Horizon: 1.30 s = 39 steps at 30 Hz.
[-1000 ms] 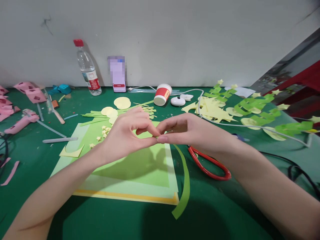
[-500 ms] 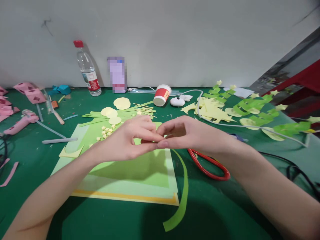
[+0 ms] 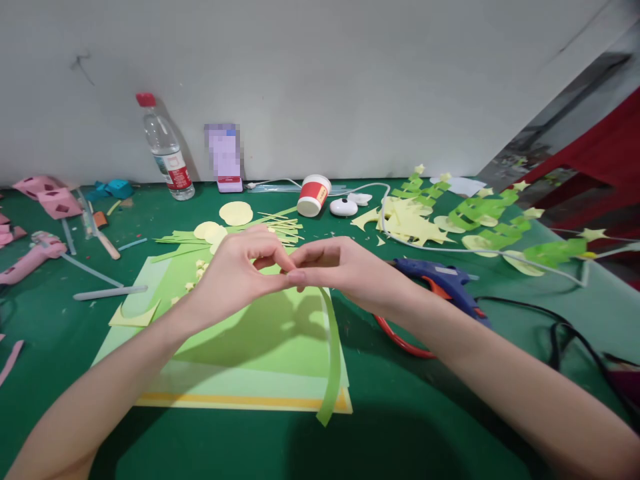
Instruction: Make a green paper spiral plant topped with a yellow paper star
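Note:
My left hand and my right hand meet fingertip to fingertip over a stack of paper sheets. Both are closed in a pinch on a long green paper strip. Its upper end is hidden among the fingers, while the loose part curves down below my right hand past the stack's front edge. Small folded paper stars lie by my left wrist. Beyond the left hand are cut green paper strips and pale yellow paper circles.
Under my right forearm lie red-handled scissors and a blue glue gun. A white cable crosses the right side, near green paper garlands. Along the wall stand a water bottle, a phone and a tipped paper cup.
Both hands have shifted slightly left in view, still together at the fingertips. The strip's hanging part has swung left, now over the stack's right edge. More of the glue gun shows.

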Tool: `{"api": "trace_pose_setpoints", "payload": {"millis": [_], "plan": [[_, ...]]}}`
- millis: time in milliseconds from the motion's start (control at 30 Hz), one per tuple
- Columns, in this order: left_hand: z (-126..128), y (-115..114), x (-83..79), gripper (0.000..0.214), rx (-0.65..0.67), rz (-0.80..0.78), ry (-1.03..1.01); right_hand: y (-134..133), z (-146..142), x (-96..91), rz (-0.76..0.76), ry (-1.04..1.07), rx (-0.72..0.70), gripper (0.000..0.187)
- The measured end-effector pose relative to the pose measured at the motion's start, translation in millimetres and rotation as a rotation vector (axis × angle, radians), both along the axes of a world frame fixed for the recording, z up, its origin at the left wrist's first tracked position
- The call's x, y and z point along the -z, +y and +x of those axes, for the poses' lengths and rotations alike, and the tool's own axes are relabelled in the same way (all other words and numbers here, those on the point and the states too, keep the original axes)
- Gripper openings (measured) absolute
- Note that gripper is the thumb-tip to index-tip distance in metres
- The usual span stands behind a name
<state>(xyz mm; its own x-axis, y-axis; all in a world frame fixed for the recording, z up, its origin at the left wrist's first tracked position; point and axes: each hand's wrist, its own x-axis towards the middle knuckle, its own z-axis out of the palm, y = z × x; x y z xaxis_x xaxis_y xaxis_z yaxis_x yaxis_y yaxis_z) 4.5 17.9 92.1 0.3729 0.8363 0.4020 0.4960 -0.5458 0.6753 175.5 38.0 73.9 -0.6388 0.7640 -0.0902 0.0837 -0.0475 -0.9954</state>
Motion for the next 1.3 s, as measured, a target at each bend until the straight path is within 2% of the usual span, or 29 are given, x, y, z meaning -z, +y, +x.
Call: {"api": "trace_pose_setpoints", "payload": {"millis": [167,267,400,500,567,633,767,900,1000,1100,1200,1300], "plan": [[0.0,0.4,0.2,0.021,-0.032,0.02,0.015,2.2,0.9,0.1,-0.011,0.004,-0.017,0.02],[-1.1,0.2,0.2,0.019,-0.002,0.057,0.055,3.7,3.0,-3.3,-0.004,-0.023,-0.019,0.019],[-4.6,1.7,-0.3,0.005,0.165,0.054,0.105,5.2,7.8,-9.7,0.005,-0.097,-0.054,0.018],[-6.5,3.3,-1.1,0.012,0.312,0.014,0.156,5.5,10.0,-12.6,-0.016,-0.154,-0.131,0.019],[-6.4,3.9,-1.5,0.014,0.355,0.0,0.159,5.3,10.1,-12.5,-0.026,-0.159,-0.154,0.019],[-5.2,3.7,-1.4,0.012,0.3,0.009,0.102,5.2,9.6,-11.3,-0.03,-0.135,-0.132,0.017],[-1.2,1.3,0.5,0.013,0.095,0.019,0.008,5.9,7.7,-6.9,-0.033,-0.053,-0.085,0.014],[1.9,-0.9,3.2,0.02,0.016,0.011,-0.014,5.8,5.1,-3.9,-0.044,-0.028,-0.072,0.015],[0.9,-0.3,3.4,0.017,0.043,0.03,-0.006,4.8,5.5,-5.7,-0.039,-0.046,-0.061,0.014],[-2.0,1.5,1.8,0.007,0.192,0.016,0.043,4.3,8.6,-9.3,-0.031,-0.103,-0.078,0.013],[-3.3,1.8,1.1,0.01,0.308,0.002,0.055,4.6,11.1,-11.1,-0.045,-0.145,-0.149,0.013],[-1.9,0.1,2.0,0.011,0.235,0.024,0.005,4.6,11.2,-11.0,-0.055,-0.13,-0.163,0.014]]}}
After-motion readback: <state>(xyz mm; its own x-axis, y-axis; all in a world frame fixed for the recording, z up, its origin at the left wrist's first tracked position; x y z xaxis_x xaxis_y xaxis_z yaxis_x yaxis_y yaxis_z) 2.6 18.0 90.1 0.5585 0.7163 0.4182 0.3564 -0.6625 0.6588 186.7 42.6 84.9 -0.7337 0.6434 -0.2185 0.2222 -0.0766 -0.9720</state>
